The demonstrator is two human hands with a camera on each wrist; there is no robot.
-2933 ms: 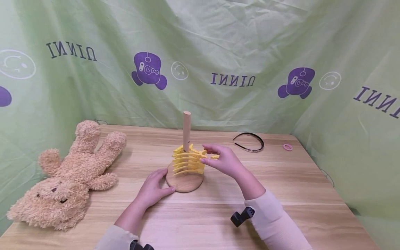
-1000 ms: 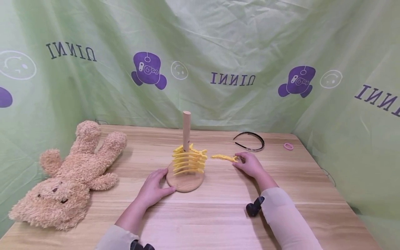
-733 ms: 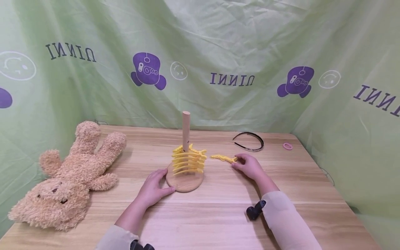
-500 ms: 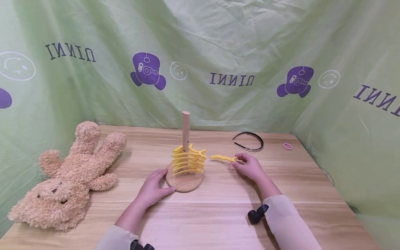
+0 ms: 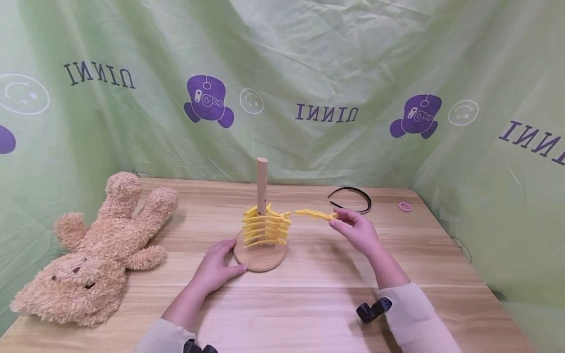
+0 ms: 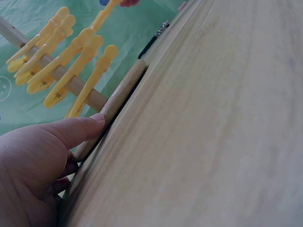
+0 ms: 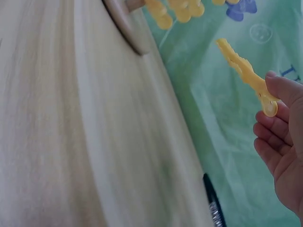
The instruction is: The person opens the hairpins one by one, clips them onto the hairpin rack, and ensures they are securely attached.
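A wooden stand [image 5: 262, 184] with an upright post and a round base stands mid-table. Several yellow crocodile hair clips [image 5: 266, 229] are clamped one above another around the lower post. My left hand [image 5: 215, 267] grips the left edge of the base [image 6: 124, 90], the thumb on its rim and the fingers against its side. Right of the post, my right hand [image 5: 359, 234] pinches one end of another yellow hair clip [image 5: 312, 214] between thumb and fingers. This clip [image 7: 244, 68] is held up off the table, apart from the clips on the post.
A plush teddy bear [image 5: 103, 250] lies on the left of the wooden table [image 5: 282, 314]. At the back right lie a black headband [image 5: 368, 198] and a pink hair tie [image 5: 404, 207]. A green printed curtain [image 5: 282, 59] surrounds the table.
My right hand went from the clips on the post to the loose hair clip on the right, then raised it off the table. The left hand has stayed on the base.
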